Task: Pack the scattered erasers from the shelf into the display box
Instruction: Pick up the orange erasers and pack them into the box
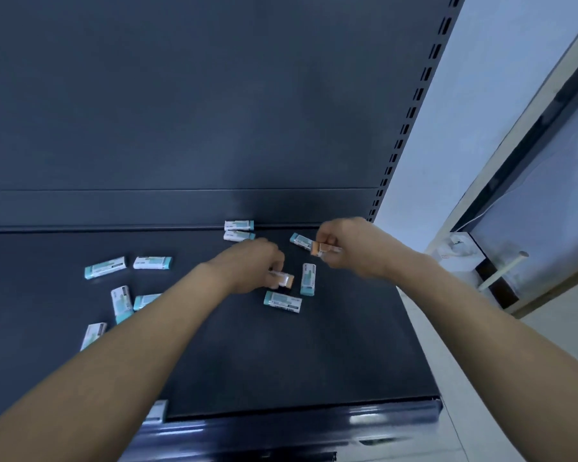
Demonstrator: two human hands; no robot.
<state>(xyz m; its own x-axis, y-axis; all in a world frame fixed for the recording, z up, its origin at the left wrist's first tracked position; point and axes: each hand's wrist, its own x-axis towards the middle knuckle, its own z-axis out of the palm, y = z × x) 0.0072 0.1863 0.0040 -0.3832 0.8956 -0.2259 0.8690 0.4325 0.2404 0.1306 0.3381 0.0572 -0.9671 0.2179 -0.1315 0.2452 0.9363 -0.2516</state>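
Observation:
Several teal-and-white wrapped erasers lie scattered on the dark shelf (314, 355), among them one (282, 302) near my left hand, one upright (308, 279) and two (238, 230) against the back panel. My left hand (256, 265) is closed on an orange-ended eraser (283, 279), low over the shelf. My right hand (342, 243) pinches another orange-ended eraser (321, 249) just above a teal eraser (300, 241). No display box is visible.
More erasers (152, 262) lie at the left, partly under my left forearm, and one (156, 411) sits at the shelf's front edge. A slotted upright (411, 111) bounds the shelf on the right. Beyond it are a white wall and window frame.

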